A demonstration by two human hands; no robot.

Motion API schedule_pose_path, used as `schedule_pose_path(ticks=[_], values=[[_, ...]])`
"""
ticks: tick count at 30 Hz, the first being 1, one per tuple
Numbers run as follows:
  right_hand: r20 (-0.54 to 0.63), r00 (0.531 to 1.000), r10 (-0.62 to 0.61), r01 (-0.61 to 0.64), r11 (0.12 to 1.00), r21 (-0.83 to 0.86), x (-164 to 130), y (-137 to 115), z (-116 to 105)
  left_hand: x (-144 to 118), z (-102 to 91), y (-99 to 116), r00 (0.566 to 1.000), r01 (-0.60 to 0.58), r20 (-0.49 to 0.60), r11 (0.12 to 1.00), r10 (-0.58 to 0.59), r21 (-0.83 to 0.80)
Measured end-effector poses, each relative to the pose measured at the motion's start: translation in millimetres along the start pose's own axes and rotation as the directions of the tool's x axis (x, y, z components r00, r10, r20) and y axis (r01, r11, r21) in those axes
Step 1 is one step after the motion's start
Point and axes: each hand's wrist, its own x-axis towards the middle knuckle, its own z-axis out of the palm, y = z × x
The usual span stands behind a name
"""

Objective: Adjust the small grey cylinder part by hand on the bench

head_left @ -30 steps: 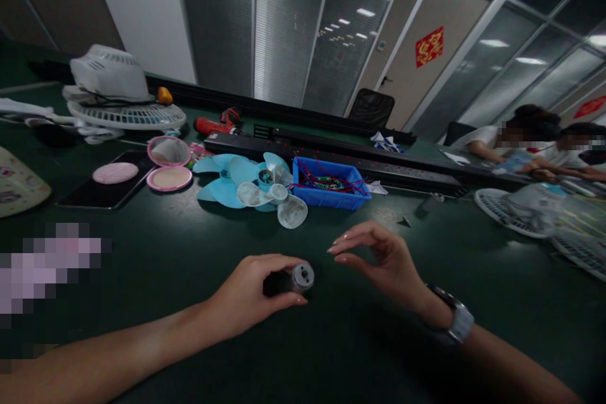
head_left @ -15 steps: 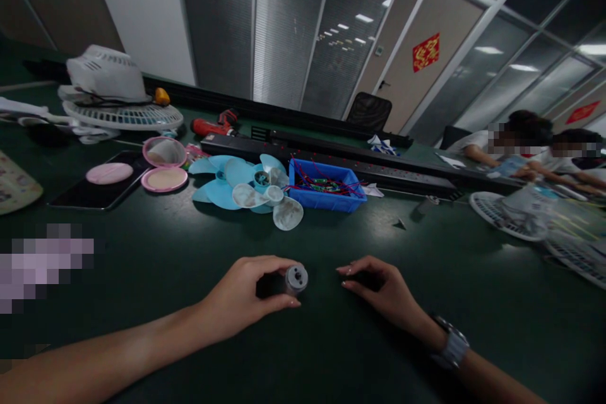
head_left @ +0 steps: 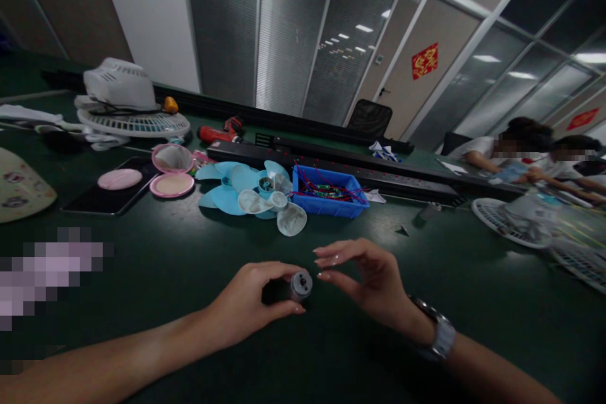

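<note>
Where the dark green, matte table (head_left: 142,252) runs out to the far left, a white fan housing (head_left: 118,83) sits on a round ribbed grille (head_left: 135,123), and nearer lie a pink powder puff (head_left: 119,178) on a flat black slab and an open pink compact (head_left: 171,172) with its two round halves. Next along comes a heap of fan blades (head_left: 246,192), some pale blue and opaque, some cloudy and translucent, all with broad rounded petals. A red power tool (head_left: 218,132) lies behind them against the long black rail.

In the near middle, the left hand (head_left: 246,303) closes around a small motor (head_left: 300,285), a short cylinder with a dull grey metal end cap facing the camera; thumb below and fingers above grip its dark body, which rests low over the table surface (whether it touches the table I cannot tell). Just to its right, the right hand (head_left: 367,278) hovers with fingers loosely curled and empty, the fingertips just beside the motor's cap but apart from it. A metal-banded wristwatch (head_left: 438,336) sits on that wrist.

Behind the right hand stands a blue plastic bin (head_left: 326,192), rectangular, holding tangled red wires. Far right, other people lean over the table by another white grille (head_left: 514,221).
</note>
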Motion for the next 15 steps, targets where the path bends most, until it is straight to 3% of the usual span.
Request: schedule_pose_path(ticks=[5, 15], values=[[0.080, 0.996, 0.030, -0.035, 0.998, 0.053, 10.5, -2.4, 20.7, -1.1, 0.8, -2.8, 0.999, -0.040, -0.006, 0.999, 0.040, 0.004], [0.082, 0.992, 0.100, -0.101, 0.995, 0.014, 5.5, 2.5, 26.6, 0.3, 0.3, 1.0, 0.999, -0.041, 0.008, 0.999, 0.041, 0.026]])
